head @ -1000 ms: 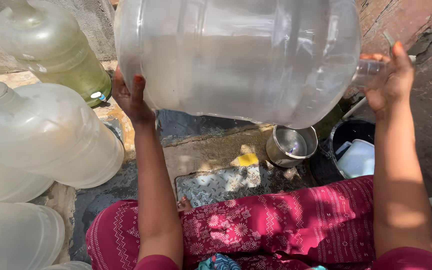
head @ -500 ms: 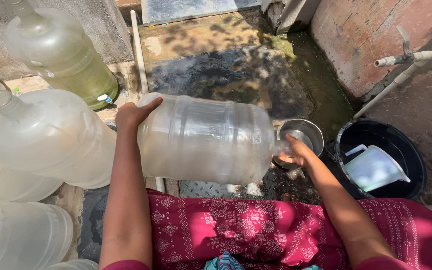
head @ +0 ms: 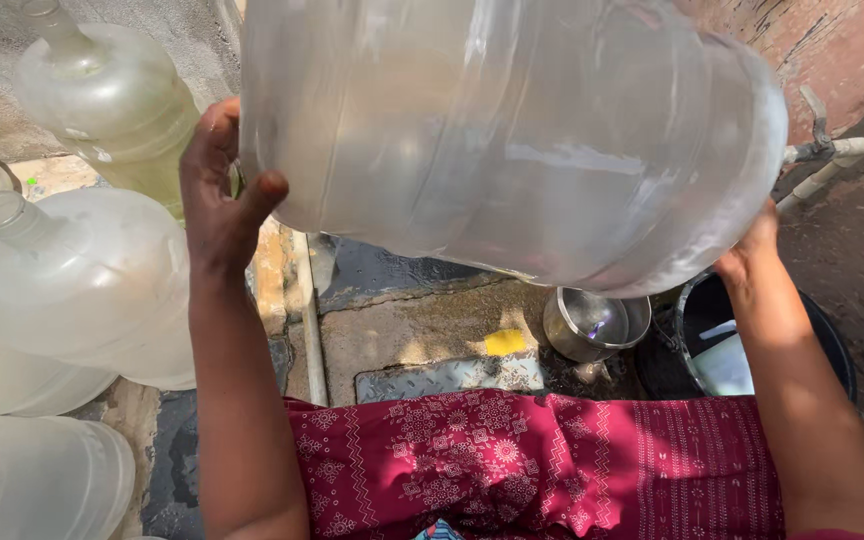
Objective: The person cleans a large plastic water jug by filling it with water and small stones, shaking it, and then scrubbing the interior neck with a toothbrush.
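Observation:
A big clear plastic water jug fills the upper middle of the view, lifted on its side close to the camera, with some water inside. My left hand presses against its left end, thumb on the wall. My right hand holds its right end from below and behind, mostly hidden by the jug. Below the jug lies my lap in red patterned cloth.
Several more clear jugs stand at the left, one holding yellowish liquid. A small steel pot and a black bucket with a white jug inside sit on the wet ground. A tap pipe runs along the brick wall.
The jug has risen from lap level up close to the camera, both hands lifting with it. My right hand shifted from the neck to the jug's right end.

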